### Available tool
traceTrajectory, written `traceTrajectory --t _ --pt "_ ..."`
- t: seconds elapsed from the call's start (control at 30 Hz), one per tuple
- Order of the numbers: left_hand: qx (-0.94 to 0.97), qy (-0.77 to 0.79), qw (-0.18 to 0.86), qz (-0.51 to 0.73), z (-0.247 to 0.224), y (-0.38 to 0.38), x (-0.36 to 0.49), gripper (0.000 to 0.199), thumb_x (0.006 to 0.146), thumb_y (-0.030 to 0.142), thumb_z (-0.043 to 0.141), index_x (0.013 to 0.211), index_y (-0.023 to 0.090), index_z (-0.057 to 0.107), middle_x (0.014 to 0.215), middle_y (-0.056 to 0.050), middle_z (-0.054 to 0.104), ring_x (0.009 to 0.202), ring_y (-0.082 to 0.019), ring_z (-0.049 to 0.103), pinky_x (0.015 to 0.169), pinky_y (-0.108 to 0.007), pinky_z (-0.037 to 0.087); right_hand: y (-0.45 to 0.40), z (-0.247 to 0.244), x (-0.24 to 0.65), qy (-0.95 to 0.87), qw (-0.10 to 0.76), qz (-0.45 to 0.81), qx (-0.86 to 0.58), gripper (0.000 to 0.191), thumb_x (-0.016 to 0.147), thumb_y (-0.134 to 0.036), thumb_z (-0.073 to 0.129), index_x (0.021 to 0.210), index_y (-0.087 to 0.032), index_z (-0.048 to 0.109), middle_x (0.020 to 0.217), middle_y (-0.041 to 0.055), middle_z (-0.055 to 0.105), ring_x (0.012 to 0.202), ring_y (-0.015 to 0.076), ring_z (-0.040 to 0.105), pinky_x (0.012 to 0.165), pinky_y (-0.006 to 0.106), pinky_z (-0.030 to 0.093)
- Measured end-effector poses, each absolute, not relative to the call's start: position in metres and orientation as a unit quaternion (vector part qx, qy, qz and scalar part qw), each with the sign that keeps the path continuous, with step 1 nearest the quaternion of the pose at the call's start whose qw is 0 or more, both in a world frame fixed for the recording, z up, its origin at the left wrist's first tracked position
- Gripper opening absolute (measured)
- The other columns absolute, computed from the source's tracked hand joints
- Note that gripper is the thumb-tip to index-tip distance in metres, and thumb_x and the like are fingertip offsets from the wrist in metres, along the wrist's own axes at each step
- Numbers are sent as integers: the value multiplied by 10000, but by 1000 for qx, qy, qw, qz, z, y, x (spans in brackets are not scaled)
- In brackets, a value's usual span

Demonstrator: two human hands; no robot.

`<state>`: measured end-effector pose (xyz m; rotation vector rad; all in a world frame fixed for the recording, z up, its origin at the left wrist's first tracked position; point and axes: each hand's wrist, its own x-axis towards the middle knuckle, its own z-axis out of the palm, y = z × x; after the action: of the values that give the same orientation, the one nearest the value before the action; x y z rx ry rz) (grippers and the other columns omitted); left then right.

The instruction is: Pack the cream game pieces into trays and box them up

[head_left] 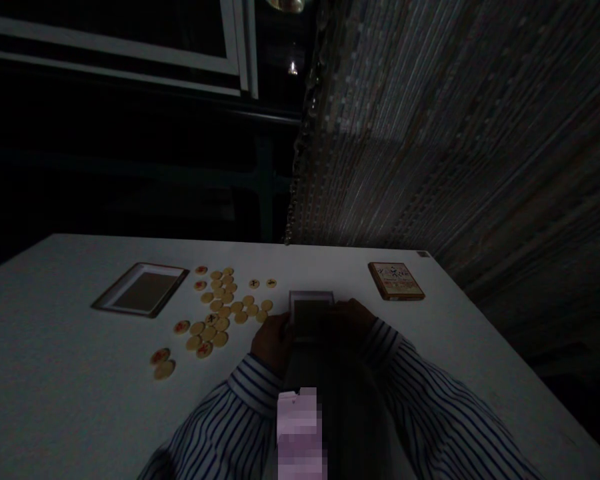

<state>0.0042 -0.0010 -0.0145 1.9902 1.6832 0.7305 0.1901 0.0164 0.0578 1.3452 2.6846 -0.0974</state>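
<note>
Between my two hands is a small, shallow open box [311, 295] with a pale rim and a dark inside; shadow hides its near side. My left hand [273, 343] grips its left edge with bent fingers. On the opposite edge, my right hand [353, 315] is closed, its fingers partly lost in the dark. Left of my left hand lie several round wooden Chinese chess pieces [220, 339], mostly blank side up. A few show red or black characters, such as the red-marked piece [204, 349].
A larger shallow box part [167, 293] lies open side up at the left of the white table [90, 387]. At the right rests a closed box [396, 281] with printed characters. A string curtain [380, 167] hangs behind the table. The light is dim.
</note>
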Motion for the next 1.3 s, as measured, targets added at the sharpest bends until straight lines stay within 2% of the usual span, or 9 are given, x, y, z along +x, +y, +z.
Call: traceTrajectory --t 0.23,0.53,0.8,1.13,1.3 --pt "710 616 215 265 -18 -1 5 317 783 257 400 1052 163 538 983 -85 597 931 -181 541 823 -315 409 21 55 187 887 119 -34 446 203 776 -364 458 874 -276 613 930 18 638 867 187 559 682 286 366" --pt "713 614 229 251 -9 -2 5 329 777 237 398 1055 139 544 992 -98 600 937 -190 539 820 -313 409 30 44 191 891 135 -46 430 217 754 -396 482 905 -299 604 965 9 628 924 204 540 732 321 367" --pt "712 615 228 253 -13 -2 4 343 778 249 402 1062 123 547 984 -107 602 938 -194 539 806 -297 410 29 50 187 889 146 -47 431 180 755 -378 486 839 -295 622 909 10 643 876 181 557 689 288 371" --pt "715 614 221 251 -11 -1 4 315 789 246 407 1055 150 545 1006 -80 604 950 -178 535 822 -310 414 31 53 187 889 157 -75 423 244 773 -397 448 961 -330 589 1017 -11 612 938 177 535 729 279 373" --pt "719 611 217 250 -13 -1 4 318 787 244 411 1062 151 542 1006 -84 605 951 -182 537 821 -315 420 29 54 187 886 155 -87 428 224 786 -380 437 929 -327 602 1056 -20 595 968 162 516 737 267 359"
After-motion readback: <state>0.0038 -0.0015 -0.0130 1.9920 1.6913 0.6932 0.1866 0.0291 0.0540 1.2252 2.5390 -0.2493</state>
